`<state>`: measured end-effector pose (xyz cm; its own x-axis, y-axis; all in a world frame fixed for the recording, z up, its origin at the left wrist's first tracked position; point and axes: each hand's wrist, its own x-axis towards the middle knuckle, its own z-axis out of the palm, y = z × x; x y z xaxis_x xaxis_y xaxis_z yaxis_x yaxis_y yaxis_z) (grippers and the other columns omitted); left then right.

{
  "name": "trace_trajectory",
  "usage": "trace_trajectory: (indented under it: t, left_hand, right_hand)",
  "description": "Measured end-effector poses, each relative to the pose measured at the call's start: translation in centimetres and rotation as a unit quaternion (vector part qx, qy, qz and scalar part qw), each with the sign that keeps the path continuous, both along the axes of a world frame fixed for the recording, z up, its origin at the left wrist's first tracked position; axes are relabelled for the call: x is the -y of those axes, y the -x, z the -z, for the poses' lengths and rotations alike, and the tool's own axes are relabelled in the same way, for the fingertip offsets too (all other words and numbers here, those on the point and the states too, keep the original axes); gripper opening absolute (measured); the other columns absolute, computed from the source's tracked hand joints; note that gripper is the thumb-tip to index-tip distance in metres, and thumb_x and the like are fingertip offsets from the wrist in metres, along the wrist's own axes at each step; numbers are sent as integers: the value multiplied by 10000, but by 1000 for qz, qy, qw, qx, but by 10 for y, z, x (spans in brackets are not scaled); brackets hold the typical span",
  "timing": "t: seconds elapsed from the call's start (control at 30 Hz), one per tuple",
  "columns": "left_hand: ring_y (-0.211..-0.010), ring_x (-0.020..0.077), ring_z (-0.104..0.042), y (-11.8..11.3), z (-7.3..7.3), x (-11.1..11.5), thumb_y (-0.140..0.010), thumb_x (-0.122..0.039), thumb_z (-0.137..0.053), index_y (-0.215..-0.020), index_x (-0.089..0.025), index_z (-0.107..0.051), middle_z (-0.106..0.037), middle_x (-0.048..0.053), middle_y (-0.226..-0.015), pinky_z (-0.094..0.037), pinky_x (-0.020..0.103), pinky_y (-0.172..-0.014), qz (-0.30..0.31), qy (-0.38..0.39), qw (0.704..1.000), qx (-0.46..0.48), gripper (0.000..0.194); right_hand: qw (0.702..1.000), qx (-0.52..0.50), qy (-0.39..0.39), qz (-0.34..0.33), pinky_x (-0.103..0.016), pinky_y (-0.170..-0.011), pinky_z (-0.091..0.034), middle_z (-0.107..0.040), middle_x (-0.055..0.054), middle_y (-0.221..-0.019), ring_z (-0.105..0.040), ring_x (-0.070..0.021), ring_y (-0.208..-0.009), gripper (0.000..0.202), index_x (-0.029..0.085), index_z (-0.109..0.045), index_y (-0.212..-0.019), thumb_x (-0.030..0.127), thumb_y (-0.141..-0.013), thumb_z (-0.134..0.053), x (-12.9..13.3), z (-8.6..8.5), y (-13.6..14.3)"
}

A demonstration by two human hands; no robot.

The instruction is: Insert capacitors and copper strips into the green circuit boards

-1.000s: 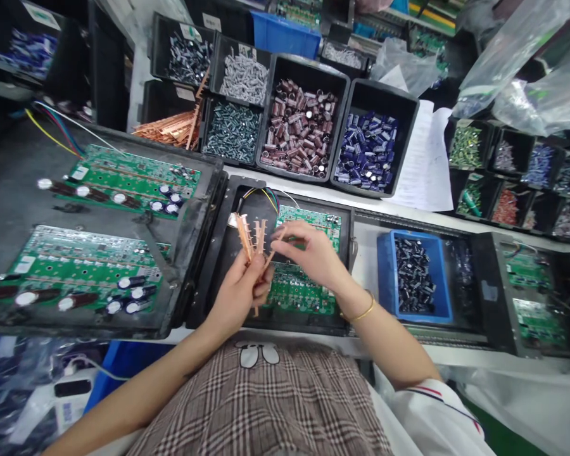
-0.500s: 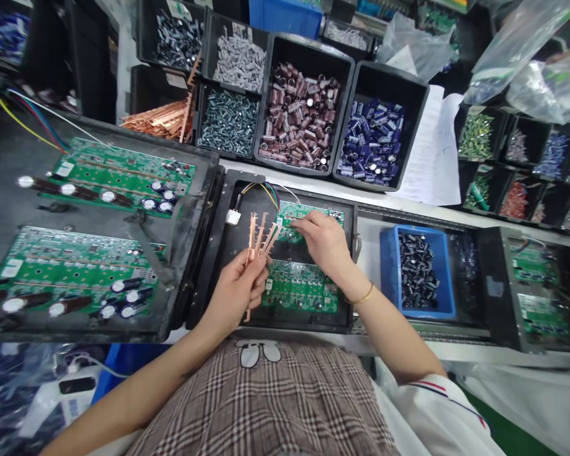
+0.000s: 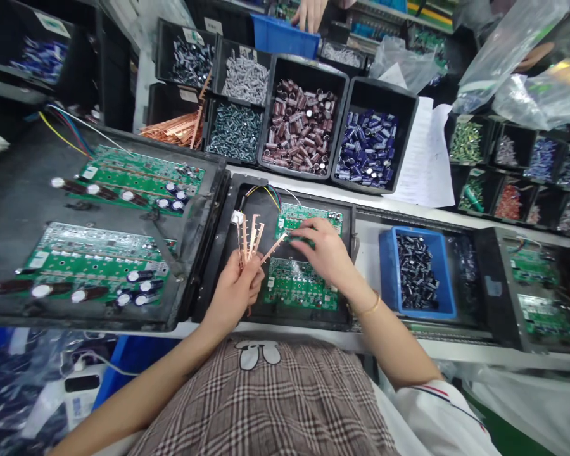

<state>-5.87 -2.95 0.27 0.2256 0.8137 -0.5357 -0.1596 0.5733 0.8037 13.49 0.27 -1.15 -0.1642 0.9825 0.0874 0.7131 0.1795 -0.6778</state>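
From where I stand, the left hand (image 3: 235, 278) has its fingers closed around a fan of copper strips (image 3: 251, 237), just left of the frame's centre, over the black tray (image 3: 261, 204). The right hand (image 3: 325, 250), at centre, has thumb and forefinger close together at the tip of one slanting strip; I can't tell whether they pinch it. Beneath that hand are the upper board (image 3: 289, 220) and lower board (image 3: 301, 291). Someone else's hand (image 3: 310, 14) touches a blue bin (image 3: 285, 38), top centre.
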Motion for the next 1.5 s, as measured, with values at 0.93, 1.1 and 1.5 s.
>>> trace_trajectory:
  t: [0.93, 1.1, 1.5]
  left_hand:
    - [-375, 29, -222, 13, -2, 17, -896, -411, -552, -849, -217, -395, -414, -90, -560, -169, 110, -340, 47, -44, 997, -32, 254]
    - [-352, 19, -234, 13, -10, 25, -893, -444, -559, -843, -218, -384, -426, -92, -548, -195, 105, -334, 101, -30, 994, 0, 290]
    - [-814, 119, -670, 32, -110, -145, -949, -209, -313, -1235, 104, -402, -565, 67, -990, -219, 25, -560, 123, -308, 846, -418, 434]
  right_hand:
    - [979, 186, -37, -70, -352, -773, -437, -631, -73, -934, -501, -217, -884, 265, 219, -681, -1023, 112, -924, -459, 76, 25, 18]
    - [998, -50, 33, -6, -367, -859, -484, -595, -62, -1045, -552, -196, -990, 197, 248, -659, -1078, 272, -888, -611, 75, -6, 22]
    - [784, -545, -79, 286, -343, -809, -551, -659, -9, -958, -676, -135, -849, 88, 244, -577, -862, 291, -922, -532, 82, -51, 10]
